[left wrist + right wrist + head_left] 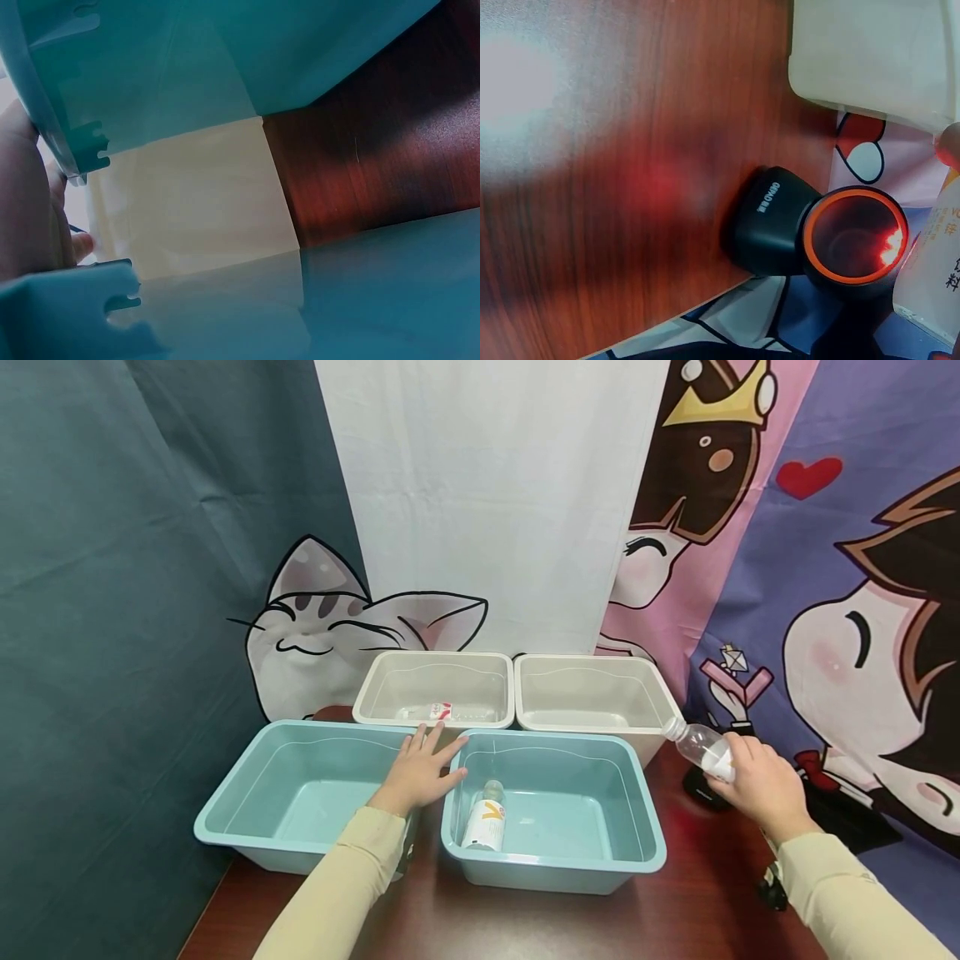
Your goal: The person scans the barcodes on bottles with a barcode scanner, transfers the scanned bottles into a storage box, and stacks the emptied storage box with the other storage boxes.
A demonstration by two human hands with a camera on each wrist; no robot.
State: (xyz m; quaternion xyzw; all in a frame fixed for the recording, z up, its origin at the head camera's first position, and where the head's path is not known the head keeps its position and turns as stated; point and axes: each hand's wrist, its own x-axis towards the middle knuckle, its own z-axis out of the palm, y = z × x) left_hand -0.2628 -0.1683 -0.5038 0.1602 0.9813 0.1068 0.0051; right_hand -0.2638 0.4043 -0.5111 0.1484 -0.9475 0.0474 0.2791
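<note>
With the left hand [422,774] spread, the right hand [761,785] grips the bottle [696,743] near the scanner [817,235]: likely light, squeezable, best held at its label [717,761].

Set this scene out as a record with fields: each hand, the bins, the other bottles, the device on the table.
Left hand: spread at the rim of the right blue bin
Right hand: holds a tilted clear bottle
Bins: left blue bin and right blue bin in front; left cream bin and right cream bin behind
Other bottles: one in left cream bin, one in right blue bin
Device: black, orange ring, red glow, near the table's edge
</note>
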